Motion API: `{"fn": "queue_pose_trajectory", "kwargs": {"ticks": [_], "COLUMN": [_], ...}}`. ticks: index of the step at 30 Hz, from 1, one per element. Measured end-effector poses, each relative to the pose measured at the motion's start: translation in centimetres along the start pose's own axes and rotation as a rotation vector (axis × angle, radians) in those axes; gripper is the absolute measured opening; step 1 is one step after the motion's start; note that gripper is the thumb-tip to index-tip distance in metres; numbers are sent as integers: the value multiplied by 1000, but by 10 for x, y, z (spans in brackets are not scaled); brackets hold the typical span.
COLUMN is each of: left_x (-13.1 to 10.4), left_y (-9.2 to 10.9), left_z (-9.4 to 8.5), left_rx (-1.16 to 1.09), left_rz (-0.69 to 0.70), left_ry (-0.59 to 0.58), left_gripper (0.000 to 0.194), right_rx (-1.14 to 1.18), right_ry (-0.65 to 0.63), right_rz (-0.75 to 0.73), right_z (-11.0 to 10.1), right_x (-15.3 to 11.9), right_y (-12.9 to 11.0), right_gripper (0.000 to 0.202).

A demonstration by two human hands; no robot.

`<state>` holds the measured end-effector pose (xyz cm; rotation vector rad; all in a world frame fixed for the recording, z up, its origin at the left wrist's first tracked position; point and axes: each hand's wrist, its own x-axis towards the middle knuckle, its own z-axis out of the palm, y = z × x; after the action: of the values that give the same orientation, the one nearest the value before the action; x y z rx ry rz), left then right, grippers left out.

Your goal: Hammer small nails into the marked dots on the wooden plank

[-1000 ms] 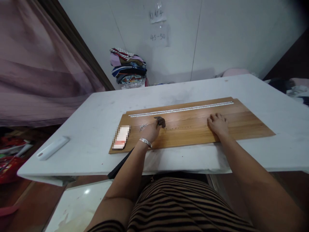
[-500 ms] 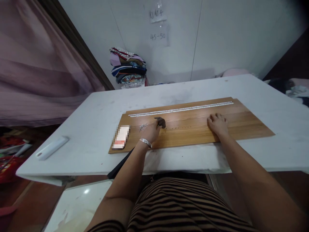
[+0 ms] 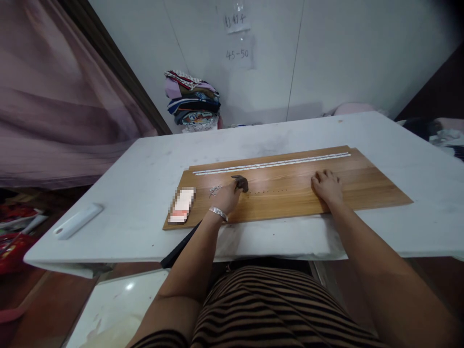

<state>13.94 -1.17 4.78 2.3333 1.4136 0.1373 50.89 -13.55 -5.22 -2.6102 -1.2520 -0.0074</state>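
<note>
My left hand (image 3: 227,195), with a silver bracelet at the wrist, is closed round a claw hammer (image 3: 241,183) close to its dark metal head. The hammer's black handle runs back beneath my left forearm and past the table's front edge. Under the head lies a wooden board (image 3: 290,203), where a row of small dark dots (image 3: 270,192) extends to the right. Loose nails (image 3: 215,189) lie in a small heap just left of that hand. My right hand (image 3: 327,186) rests palm down on the board's right half, fingers apart and slightly bent, holding nothing.
Two pale measuring strips (image 3: 271,164) run along the board's far side. A blurred-out phone (image 3: 181,205) lies at its left end. The white table (image 3: 141,179) carries a white plastic piece (image 3: 79,222) at left. Folded clothes (image 3: 194,101) are stacked by the wall behind.
</note>
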Motion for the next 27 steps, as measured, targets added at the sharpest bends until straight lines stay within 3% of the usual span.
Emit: {"fn": "queue_pose_trajectory", "kwargs": {"ticks": [10,19,27], "left_x": [1,-2,0], "left_y": [1,5,1], "left_z": [5,-3,3], "left_rx": [8,5,-9], "left_rz": [46,-18,-4], "left_ry": [31,-16,9], "left_gripper": [32,36,30], "right_rx": [-1,-25,-1], "right_ry": [13,-3,9], "right_rz": [-3,2,-3], "right_z": [2,0,1], "right_x": [0,0,1], "right_y": [1,0,2], "right_gripper": [55,54,53]}}
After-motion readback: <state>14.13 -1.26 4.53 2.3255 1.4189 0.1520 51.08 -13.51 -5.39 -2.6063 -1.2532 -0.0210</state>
